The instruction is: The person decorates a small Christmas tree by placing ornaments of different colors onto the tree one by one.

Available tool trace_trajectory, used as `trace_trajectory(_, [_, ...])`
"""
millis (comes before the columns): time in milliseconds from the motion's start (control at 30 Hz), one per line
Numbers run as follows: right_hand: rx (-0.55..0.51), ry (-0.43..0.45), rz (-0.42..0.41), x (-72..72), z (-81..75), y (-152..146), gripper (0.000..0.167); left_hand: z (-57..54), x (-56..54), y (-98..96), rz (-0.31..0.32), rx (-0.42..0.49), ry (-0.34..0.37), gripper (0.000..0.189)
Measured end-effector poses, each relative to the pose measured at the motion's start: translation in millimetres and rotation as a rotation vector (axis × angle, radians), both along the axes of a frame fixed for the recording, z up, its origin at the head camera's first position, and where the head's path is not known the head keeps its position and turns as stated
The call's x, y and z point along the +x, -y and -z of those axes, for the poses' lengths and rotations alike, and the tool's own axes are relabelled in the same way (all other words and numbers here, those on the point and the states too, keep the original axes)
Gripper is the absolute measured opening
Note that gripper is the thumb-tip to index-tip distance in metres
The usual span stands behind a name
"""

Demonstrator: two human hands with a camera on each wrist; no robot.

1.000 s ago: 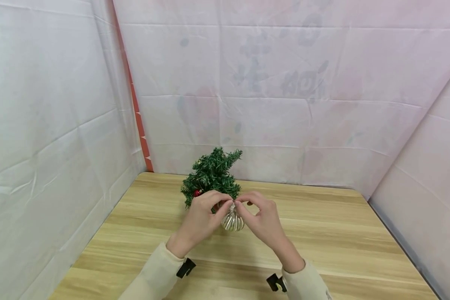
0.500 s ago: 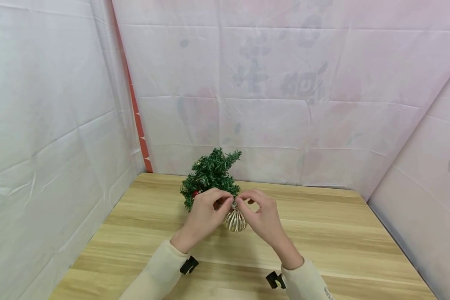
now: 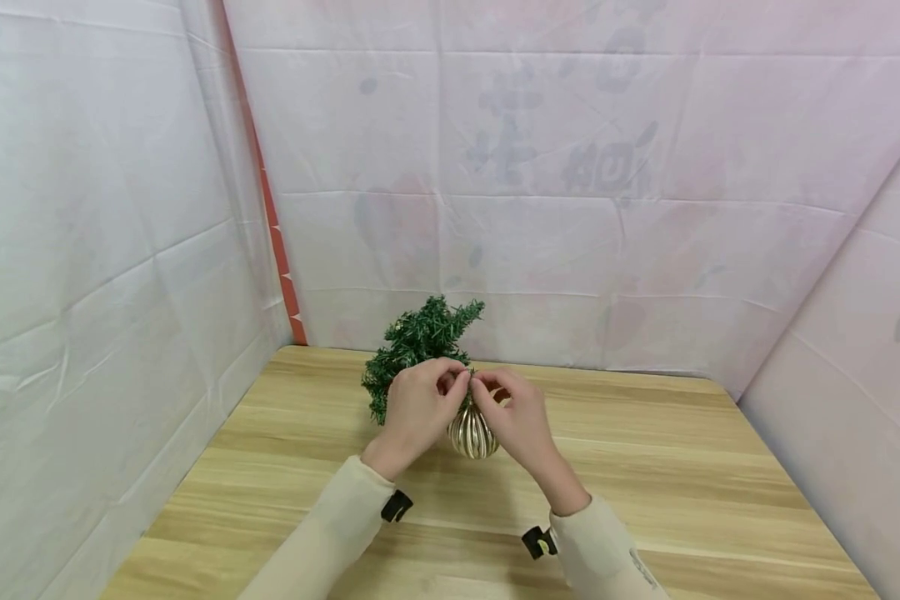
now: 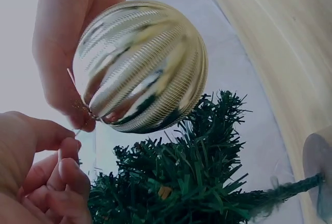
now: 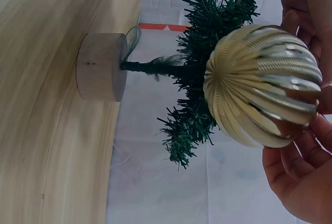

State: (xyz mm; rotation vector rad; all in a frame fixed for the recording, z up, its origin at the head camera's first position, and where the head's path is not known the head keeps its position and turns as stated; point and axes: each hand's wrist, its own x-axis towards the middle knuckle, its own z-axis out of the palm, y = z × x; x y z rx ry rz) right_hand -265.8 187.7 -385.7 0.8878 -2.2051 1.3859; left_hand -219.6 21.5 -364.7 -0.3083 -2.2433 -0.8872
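Observation:
A ribbed gold bauble [image 3: 473, 435] hangs in front of the small artificial Christmas tree [image 3: 423, 337]. Above it my left hand [image 3: 417, 408] pinches the bauble's thin hanging string [image 4: 79, 131] between thumb and fingers. Facing it closely, my right hand [image 3: 520, 421] pinches at the string by the bauble's top. In the left wrist view the bauble [image 4: 145, 68] is beside green tips of the tree [image 4: 176, 177]. The right wrist view has the bauble [image 5: 259, 89] covering part of the tree and fingers; whether the string touches a branch cannot be told.
The tree stands on a round wooden base [image 5: 101, 67] on a wood-grain table [image 3: 270, 492]. White cloth walls [image 3: 525, 250] enclose the table at the back and sides. Black wrist straps [image 3: 397, 506] sit at both sleeves.
Both hands have risen slightly and moved forward toward the tree, bringing the bauble's top closer to the branches. The red baubles on the tree, visible earlier, are now behind my left hand.

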Motion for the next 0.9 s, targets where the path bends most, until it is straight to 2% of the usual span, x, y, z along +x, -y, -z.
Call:
trace_trajectory(167, [0.019, 0.066, 0.039, -6.3, -2.6, 4.3, 0.012, -0.9, -7.2, -3.5, -0.081, -0.023, 0.04, 0.012])
trace_trajectory(433, [0.085, 0.087, 0.07, -17.8, -8.5, 6.1, 0.015, -3.1, -15.0, -7.1, -0.166, -0.063, 0.058, 0.016])
trace_trajectory(700, [0.137, 0.096, 0.083, -28.4, -16.3, 11.6, 0.014, -1.5, -20.0, -11.2, -0.287, -0.186, 0.024, 0.015])
trace_trajectory(900, [0.187, 0.129, 0.101, -33.8, -20.8, 14.1, 0.016, 0.7, -23.1, -14.7, -0.373, -0.312, 0.002, 0.03])
